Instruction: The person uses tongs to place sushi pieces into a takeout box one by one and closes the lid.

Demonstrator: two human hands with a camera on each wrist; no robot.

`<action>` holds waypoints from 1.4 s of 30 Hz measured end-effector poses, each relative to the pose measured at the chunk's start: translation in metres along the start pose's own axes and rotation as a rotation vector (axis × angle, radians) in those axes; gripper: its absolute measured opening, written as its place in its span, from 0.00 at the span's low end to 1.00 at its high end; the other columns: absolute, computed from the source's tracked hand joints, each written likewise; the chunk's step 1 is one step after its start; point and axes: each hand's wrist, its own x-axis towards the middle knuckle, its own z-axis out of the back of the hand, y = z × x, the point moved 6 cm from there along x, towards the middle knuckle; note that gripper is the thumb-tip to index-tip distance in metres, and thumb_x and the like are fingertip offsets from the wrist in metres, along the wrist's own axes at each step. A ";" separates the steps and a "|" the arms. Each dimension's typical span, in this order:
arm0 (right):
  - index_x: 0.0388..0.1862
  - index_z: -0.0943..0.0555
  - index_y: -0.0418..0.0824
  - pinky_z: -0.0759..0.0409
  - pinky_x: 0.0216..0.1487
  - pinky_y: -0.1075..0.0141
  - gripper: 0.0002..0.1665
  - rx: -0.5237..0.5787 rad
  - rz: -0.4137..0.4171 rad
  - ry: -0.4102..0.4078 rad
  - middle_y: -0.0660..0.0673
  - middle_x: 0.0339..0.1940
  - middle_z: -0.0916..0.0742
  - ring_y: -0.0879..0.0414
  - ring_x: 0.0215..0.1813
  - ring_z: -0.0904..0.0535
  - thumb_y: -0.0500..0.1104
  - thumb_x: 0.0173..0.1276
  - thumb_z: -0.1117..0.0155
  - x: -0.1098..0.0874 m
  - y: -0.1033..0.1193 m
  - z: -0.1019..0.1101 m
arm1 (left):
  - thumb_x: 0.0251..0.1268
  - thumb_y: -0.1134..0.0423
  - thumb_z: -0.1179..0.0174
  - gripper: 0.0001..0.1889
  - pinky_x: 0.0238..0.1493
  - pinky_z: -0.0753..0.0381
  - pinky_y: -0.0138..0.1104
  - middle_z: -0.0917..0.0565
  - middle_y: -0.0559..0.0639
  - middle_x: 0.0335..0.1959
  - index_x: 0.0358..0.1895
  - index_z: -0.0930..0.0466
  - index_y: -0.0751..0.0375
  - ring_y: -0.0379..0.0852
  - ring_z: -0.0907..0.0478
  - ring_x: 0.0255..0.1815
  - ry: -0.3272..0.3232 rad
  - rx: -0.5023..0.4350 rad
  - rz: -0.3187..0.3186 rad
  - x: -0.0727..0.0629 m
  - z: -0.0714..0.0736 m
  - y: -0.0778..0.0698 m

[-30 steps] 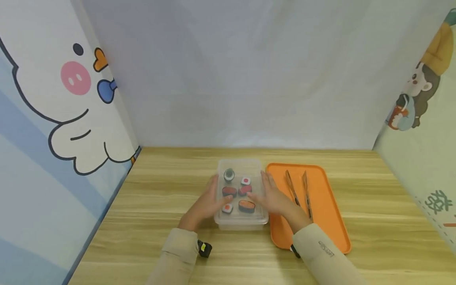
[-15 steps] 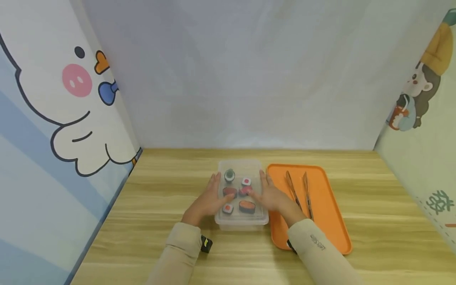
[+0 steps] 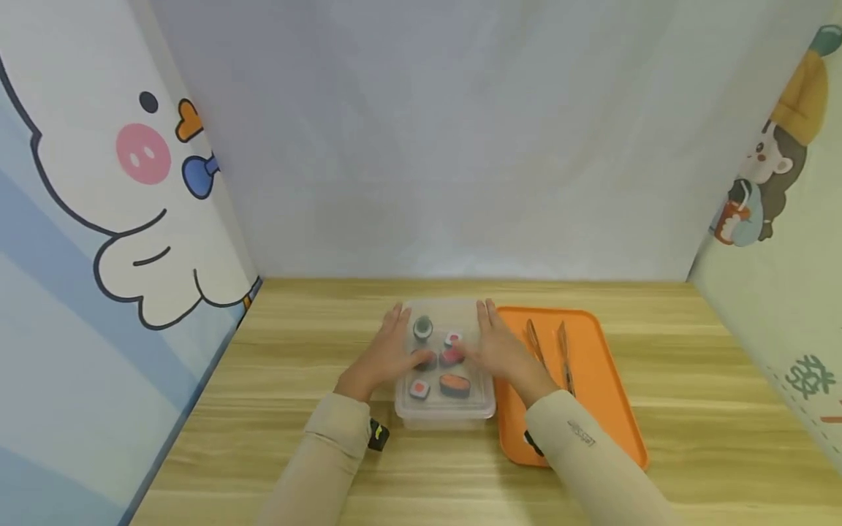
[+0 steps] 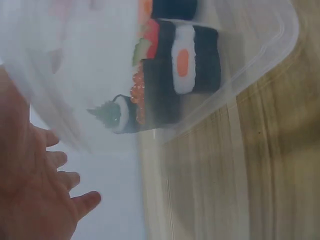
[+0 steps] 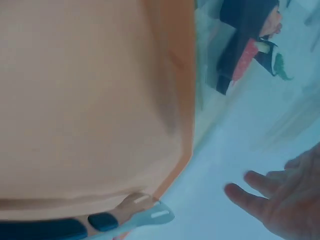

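A clear plastic box (image 3: pixel 445 413) with its translucent lid on sits mid-table, holding several toy sushi pieces (image 3: pixel 455 386). My left hand (image 3: pixel 381 359) lies over the box's left edge, fingers straight and pointing forward, thumb over the lid. Mirroring it, my right hand (image 3: pixel 503 359) is over the right edge with its thumb reaching inward across the lid. The left wrist view shows sushi rolls (image 4: pixel 161 95) through the box wall, with straight, spread fingers beside it. In the right wrist view the fingers are likewise extended; whether they touch the lid is unclear.
Right of the box, against or very near it, lies an orange tray (image 3: pixel 608 409) bearing metal-ended tongs (image 3: pixel 567 358), partly hidden by my right forearm. A grey-white backdrop (image 3: pixel 460 146) rises behind the wooden table (image 3: pixel 283 329). Printed cloths flank both sides.
Both hands have slid slightly forward along the box, and their fingers look straighter. The box, the sushi inside and the tray have stayed in place.
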 end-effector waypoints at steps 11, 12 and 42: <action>0.79 0.54 0.34 0.53 0.72 0.42 0.44 -0.198 0.071 -0.077 0.38 0.79 0.48 0.42 0.78 0.57 0.61 0.79 0.60 0.032 0.008 -0.011 | 0.77 0.44 0.58 0.40 0.72 0.54 0.53 0.54 0.64 0.77 0.76 0.56 0.72 0.62 0.62 0.76 0.028 0.175 -0.014 0.033 -0.002 -0.008; 0.79 0.53 0.34 0.54 0.72 0.42 0.43 -0.208 0.070 -0.080 0.38 0.79 0.48 0.43 0.78 0.57 0.61 0.79 0.61 0.033 0.008 -0.012 | 0.78 0.44 0.60 0.39 0.72 0.55 0.53 0.55 0.62 0.77 0.76 0.57 0.71 0.62 0.63 0.76 0.039 0.179 -0.011 0.034 -0.003 -0.009; 0.78 0.48 0.35 0.52 0.71 0.42 0.39 -0.092 0.099 -0.148 0.37 0.78 0.44 0.41 0.77 0.53 0.57 0.79 0.56 0.037 0.005 -0.009 | 0.77 0.51 0.53 0.37 0.72 0.54 0.51 0.53 0.66 0.77 0.76 0.56 0.71 0.61 0.58 0.76 -0.014 -0.005 -0.052 0.045 -0.004 0.008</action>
